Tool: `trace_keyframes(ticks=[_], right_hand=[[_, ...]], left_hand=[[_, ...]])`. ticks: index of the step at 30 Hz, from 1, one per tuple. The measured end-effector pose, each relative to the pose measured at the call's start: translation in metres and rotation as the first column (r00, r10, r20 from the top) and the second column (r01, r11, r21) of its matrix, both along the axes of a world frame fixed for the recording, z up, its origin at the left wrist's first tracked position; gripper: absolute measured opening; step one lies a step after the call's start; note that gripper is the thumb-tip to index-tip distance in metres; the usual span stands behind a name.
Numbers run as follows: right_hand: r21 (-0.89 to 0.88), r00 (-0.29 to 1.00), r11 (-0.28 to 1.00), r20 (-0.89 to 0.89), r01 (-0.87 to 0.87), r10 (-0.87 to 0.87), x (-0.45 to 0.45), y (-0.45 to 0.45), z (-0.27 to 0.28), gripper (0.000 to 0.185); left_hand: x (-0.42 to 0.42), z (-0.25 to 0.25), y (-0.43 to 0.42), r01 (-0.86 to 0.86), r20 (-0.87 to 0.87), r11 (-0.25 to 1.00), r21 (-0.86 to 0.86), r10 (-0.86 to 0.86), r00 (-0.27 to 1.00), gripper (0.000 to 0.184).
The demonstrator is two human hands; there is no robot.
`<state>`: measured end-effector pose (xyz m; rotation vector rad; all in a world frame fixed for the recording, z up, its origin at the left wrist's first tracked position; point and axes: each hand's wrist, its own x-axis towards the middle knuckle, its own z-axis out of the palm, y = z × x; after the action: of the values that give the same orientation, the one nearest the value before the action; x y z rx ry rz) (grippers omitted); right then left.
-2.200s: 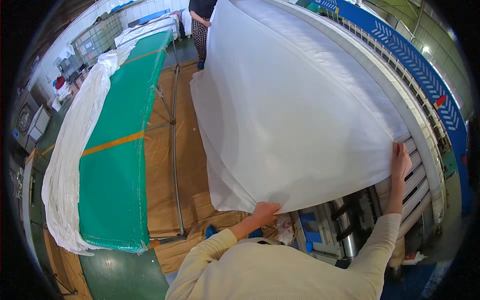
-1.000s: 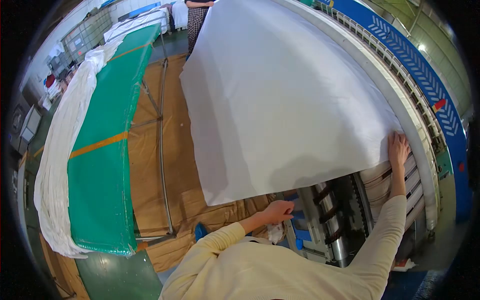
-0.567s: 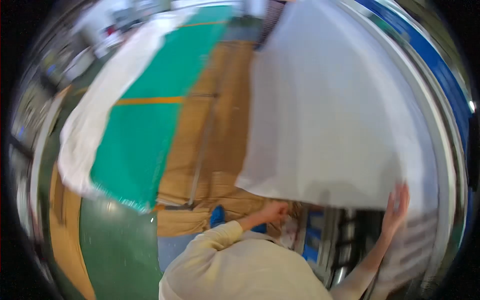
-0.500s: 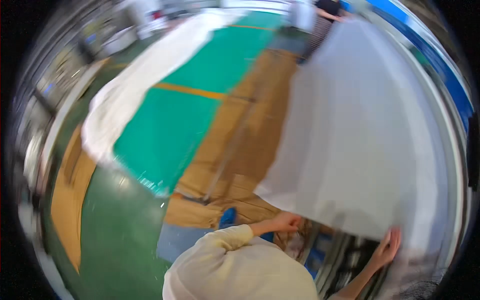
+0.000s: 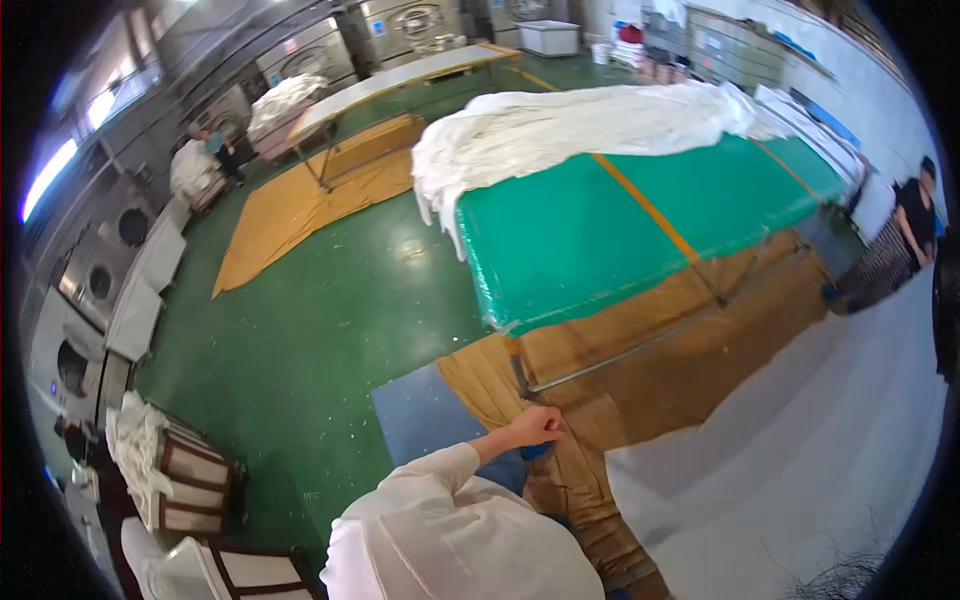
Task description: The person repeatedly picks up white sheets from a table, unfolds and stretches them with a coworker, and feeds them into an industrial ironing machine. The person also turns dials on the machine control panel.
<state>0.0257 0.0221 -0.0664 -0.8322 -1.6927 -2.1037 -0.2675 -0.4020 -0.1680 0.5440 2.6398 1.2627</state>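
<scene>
My left hand [image 5: 538, 426] hangs in front of my body with its fingers curled closed, and no cloth shows in it. Below it are brown cloth on the floor and part of my blue shoe. To its right, apart from it, spreads a large white sheet [image 5: 790, 450], smooth and flat, with its near corner a little below hand height. My right hand is out of the picture. Ahead stands a table with a green plastic-covered top [image 5: 570, 245], crossed by orange bands. A long heap of white cloth [image 5: 590, 130] lies along its far side.
A person [image 5: 905, 235] stands by the sheet's far end at right. Wooden-sided carts [image 5: 195, 480] with white linen stand at lower left. Large washing machines [image 5: 100, 275] line the left and back. Another person [image 5: 217, 150] is farther off near a linen heap. Brown cloth [image 5: 600, 430] covers the floor under the green table.
My view has swung to the left, so the green table and sheet sit farther right. My right hand, earlier at the sheet's near edge, has left the view. My left hand stays closed.
</scene>
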Motion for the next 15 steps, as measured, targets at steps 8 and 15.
trace_keyframes(ticks=[8,15], right_hand=[[0.726,0.880,0.634,0.451,-0.268,-0.145,-0.101,-0.087,-0.023,0.053],[0.836,0.747,-0.108,0.415,-0.539,-0.519,-0.257,-0.217,-0.063,0.071]], left_hand=[[-0.076,-0.005,-0.109,-0.629,0.049,0.776,0.031,0.628,0.777,0.033],[-0.219,-0.029,-0.180,-0.850,0.058,0.527,0.013,0.848,0.527,0.053]])
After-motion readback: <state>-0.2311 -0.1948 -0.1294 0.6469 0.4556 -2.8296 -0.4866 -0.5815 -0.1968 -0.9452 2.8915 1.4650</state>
